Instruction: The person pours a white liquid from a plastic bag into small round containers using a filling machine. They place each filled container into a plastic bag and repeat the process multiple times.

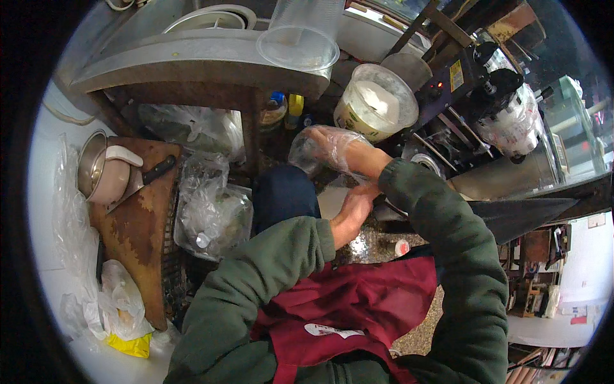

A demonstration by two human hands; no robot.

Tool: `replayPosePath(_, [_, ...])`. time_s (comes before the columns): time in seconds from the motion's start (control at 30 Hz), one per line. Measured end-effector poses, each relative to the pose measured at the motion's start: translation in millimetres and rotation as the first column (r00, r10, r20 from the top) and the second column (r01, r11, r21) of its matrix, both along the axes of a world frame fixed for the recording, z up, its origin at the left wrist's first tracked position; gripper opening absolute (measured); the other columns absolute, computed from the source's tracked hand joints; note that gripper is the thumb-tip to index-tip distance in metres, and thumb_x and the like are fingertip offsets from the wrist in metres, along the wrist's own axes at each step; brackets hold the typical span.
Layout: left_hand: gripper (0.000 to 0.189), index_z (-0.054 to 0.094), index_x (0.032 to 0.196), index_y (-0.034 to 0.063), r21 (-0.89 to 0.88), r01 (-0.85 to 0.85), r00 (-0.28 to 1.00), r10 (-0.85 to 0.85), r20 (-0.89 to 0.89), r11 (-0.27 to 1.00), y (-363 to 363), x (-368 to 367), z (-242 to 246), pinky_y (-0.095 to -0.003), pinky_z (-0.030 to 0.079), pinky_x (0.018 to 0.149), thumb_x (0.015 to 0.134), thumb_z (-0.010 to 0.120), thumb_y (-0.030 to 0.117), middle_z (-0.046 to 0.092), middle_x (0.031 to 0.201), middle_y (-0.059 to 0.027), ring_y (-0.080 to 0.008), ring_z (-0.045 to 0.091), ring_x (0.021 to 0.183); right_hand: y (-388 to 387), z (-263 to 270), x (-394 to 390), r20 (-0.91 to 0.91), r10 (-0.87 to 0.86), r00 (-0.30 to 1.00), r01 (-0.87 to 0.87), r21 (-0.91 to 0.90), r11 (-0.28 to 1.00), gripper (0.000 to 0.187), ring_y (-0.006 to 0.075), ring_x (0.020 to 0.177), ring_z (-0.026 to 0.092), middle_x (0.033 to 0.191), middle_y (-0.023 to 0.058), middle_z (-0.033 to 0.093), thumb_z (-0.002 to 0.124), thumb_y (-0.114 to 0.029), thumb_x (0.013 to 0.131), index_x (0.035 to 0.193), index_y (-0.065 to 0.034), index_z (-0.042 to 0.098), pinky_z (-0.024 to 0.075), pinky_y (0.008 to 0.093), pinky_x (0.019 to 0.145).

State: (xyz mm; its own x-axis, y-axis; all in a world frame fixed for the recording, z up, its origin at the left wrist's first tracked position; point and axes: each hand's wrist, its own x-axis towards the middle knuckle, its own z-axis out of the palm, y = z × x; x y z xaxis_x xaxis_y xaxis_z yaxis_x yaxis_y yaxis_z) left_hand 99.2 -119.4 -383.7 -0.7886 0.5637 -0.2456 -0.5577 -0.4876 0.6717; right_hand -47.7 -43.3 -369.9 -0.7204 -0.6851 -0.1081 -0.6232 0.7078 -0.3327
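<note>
A clear plastic glove or bag (304,153) covers my right hand (336,146), which is held out below a round tub of white powder (367,103). The fingers inside look slightly bent, and I cannot tell whether they hold anything. My left hand (355,211) is bare, with its fingers closed on the cuff end of the clear plastic at my right wrist. A pale surface (332,201), partly hidden, lies beneath my hands.
At left a knife (159,170) and a metal pot (93,165) rest on a wooden cutting board (129,240). Beside it stands a clear container (213,223) with plastic bags. A metal counter (201,53) edges the far side; a black appliance (446,96) with a red light stands right.
</note>
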Motion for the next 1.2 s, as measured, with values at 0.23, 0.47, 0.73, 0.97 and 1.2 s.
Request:
replayPosePath(0.23, [0.033, 0.059, 0.109, 0.0142, -0.020, -0.006, 0.948, 0.012, 0.318, 1.000, 8.8, 12.8, -24.5, -0.0317, 0.040, 0.075, 0.106, 0.052, 0.046, 0.051, 0.087, 0.0024, -0.0133, 0.048, 0.079, -24.1, -34.7, -30.1, -0.089, -0.045, 0.995, 0.036, -0.100, 0.994, 0.081, 0.0448, 0.115, 0.066, 0.137, 0.0285, 0.062, 0.063, 0.003, 0.087, 0.161, -0.0072, 0.033, 0.0535, 0.0495, 0.098])
replayPosePath(0.47, [0.011, 0.056, 0.104, 0.0143, -0.018, 0.056, 0.997, -0.055, 0.056, 0.998, 15.7, 31.4, -32.9, -0.0281, 0.037, 0.071, 0.096, 0.057, 0.023, 0.049, 0.085, 0.0032, -0.0127, 0.046, 0.076, -15.8, -41.8, -40.3, -0.068, -0.061, 0.996, 0.068, 0.101, 0.993, 0.090, 0.0443, 0.094, 0.073, 0.118, 0.0270, 0.070, 0.059, 0.000, 0.087, 0.167, -0.0227, 0.025, 0.0586, 0.0515, 0.084])
replayPosePath(0.73, [0.014, 0.058, 0.096, 0.0126, -0.175, 0.153, 0.986, -0.138, 0.096, 0.973, 18.1, 35.6, -65.5, -0.0302, 0.036, 0.073, 0.082, 0.060, 0.012, 0.052, 0.087, 0.0021, -0.0143, 0.046, 0.079, -0.4, -69.9, -54.0, 0.011, -0.043, 0.999, 0.041, 0.163, 0.986, 0.086, 0.0404, 0.111, 0.070, 0.136, 0.0190, 0.065, 0.061, -0.003, 0.087, 0.165, -0.0202, 0.030, 0.0570, 0.0468, 0.098])
replayPosePath(0.97, [0.008, 0.058, 0.091, 0.0093, -0.223, 0.188, 0.982, -0.180, 0.053, 0.957, 38.9, 47.4, -97.4, -0.0322, 0.039, 0.076, 0.087, 0.056, 0.016, 0.051, 0.088, 0.0006, -0.0146, 0.047, 0.084, -5.0, -68.2, -53.2, -0.037, -0.117, 0.992, 0.123, 0.289, 0.949, 0.090, 0.0406, 0.126, 0.064, 0.147, 0.0234, 0.059, 0.067, -0.005, 0.086, 0.166, -0.0147, 0.028, 0.0533, 0.0464, 0.105])
replayPosePath(1.2, [0.018, 0.066, 0.104, 0.0074, -0.143, 0.155, 0.988, -0.153, 0.024, 0.978, 32.0, 45.0, -61.7, -0.0299, 0.044, 0.089, 0.094, 0.056, 0.018, 0.063, 0.101, 0.0022, -0.0136, 0.056, 0.094, -18.7, -72.8, -33.7, -0.102, -0.219, 0.970, 0.239, 0.266, 0.934, 0.075, 0.0448, 0.121, 0.065, 0.135, 0.0319, 0.061, 0.057, -0.010, 0.098, 0.166, -0.0179, 0.026, 0.0543, 0.0510, 0.101])
